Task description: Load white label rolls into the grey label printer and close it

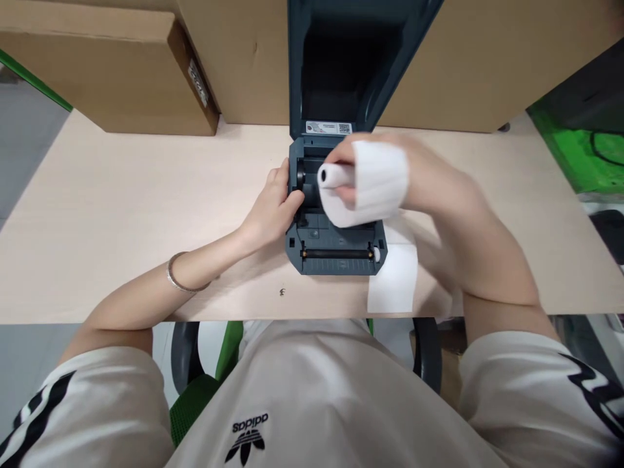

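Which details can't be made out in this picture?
All in the head view:
Right hand: blurred, partly hidden by paper roll.
Dark device: inside partly hidden behind the paper roll.
Open lid: cut off by the top edge.
Lid label: text too small to read.

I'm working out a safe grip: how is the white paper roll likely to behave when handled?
The white paper roll would probably roll if set on its side, since its wound end looks round. Its loose outer length seems floppy and may unwind further, as it hangs in a wide curve.
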### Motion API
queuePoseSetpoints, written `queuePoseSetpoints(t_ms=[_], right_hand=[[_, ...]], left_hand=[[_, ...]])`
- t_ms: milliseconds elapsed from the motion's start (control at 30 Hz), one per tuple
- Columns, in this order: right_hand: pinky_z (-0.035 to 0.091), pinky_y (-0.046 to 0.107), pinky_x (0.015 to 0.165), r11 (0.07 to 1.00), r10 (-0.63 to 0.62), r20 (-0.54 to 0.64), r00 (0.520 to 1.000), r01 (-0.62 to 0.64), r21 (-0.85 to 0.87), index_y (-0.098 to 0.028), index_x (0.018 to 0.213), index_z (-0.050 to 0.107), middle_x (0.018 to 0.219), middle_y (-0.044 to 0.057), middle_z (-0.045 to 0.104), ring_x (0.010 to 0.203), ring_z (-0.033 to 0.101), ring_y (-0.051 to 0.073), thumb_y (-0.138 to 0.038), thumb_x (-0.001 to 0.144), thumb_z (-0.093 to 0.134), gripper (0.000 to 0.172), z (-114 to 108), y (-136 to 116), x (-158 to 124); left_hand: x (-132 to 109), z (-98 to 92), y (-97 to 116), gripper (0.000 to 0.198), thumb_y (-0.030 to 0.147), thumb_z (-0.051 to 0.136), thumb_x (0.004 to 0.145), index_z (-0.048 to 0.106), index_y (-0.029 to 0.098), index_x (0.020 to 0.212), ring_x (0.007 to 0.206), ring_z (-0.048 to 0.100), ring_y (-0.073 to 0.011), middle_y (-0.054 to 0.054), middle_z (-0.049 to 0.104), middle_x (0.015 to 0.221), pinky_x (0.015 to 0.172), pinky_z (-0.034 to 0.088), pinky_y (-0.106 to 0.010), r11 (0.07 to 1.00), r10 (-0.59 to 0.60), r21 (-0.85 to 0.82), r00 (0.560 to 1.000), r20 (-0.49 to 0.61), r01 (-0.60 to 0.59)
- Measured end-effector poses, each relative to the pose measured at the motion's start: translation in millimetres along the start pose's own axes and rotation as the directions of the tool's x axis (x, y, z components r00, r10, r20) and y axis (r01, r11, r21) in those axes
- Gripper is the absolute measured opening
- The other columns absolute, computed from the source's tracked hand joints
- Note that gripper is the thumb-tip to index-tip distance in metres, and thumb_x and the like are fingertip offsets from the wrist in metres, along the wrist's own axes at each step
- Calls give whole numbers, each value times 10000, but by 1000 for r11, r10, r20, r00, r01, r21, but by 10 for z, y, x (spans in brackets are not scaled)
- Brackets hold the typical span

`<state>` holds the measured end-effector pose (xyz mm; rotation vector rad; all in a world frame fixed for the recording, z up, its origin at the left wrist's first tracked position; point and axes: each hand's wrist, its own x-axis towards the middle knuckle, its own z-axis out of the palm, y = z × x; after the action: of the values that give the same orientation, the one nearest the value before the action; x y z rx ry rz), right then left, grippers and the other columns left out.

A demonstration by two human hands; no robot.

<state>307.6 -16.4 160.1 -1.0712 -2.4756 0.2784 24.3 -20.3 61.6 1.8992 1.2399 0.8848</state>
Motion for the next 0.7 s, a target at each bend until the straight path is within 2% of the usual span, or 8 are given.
queuePoseSetpoints(t_ms=[33,100,200,233,300,400,533,700], right_hand=[[713,472,971,1000,23,37,999,-23,-1,-360,1337,896,1240,41,888,1018,806,270,-715,1089,779,449,-226,-9,-113],[673,494,853,995,29,-64,998,-35,-88,-359,1326,901,1152,79,873,944,794,280,-805,1047,794,537,-662,123,-376],[515,443,580,993,30,122,992,-15,-116,-409,1195,917,903,57,835,635,681,225,-1081,865,831,754,-1046,679,-773],[492,437,569,987,110,181,977,-86,-134,-396,1126,926,832,52,808,579,642,210,-1110,840,822,776,-1067,906,-881],[438,426,540,950,291,319,902,-235,-205,-336,926,908,703,57,762,491,547,185,-1119,719,878,811,-955,1302,-1031],[452,418,593,853,503,331,799,-395,-342,-303,821,846,665,69,741,510,486,180,-995,697,933,709,-585,1562,-1072],[470,386,668,782,607,324,726,-472,-407,-264,925,813,850,97,814,659,598,214,-674,834,884,426,-219,1336,-915],[514,395,809,701,707,348,616,-542,-463,-195,1084,788,1227,193,859,990,763,321,-464,946,801,302,-172,930,-699]], left_hand=[[-3,2,5,877,405,637,1009,530,157,1843,1581,616,-436,-203,746,1582,1476,465,-627,1000,2,4,1000,3,-2],[-11,7,10,869,408,637,1028,518,187,1860,1619,592,-428,-197,725,1662,1493,445,-626,1000,12,-7,1000,4,-12],[-18,13,4,838,374,647,1044,525,244,1863,1661,571,-410,-162,696,1746,1520,415,-613,999,23,-49,1000,4,-23],[-18,15,-2,834,364,655,1045,528,254,1861,1673,562,-409,-154,695,1747,1530,401,-612,998,20,-60,1000,1,-20],[-14,19,-17,825,364,668,1048,537,266,1856,1669,558,-411,-148,705,1711,1537,388,-614,998,5,-68,1000,-5,-5],[-8,25,-27,800,391,656,1060,553,261,1842,1602,582,-413,-159,717,1625,1503,428,-617,999,-7,-50,1000,-4,7],[-21,22,16,842,395,611,1066,493,220,1881,1575,581,-420,-180,708,1601,1470,456,-635,1000,-13,-6,1000,5,13],[-45,13,74,839,393,576,1086,459,209,1896,1597,576,-413,-180,713,1599,1483,439,-631,999,-27,20,1000,16,26]])
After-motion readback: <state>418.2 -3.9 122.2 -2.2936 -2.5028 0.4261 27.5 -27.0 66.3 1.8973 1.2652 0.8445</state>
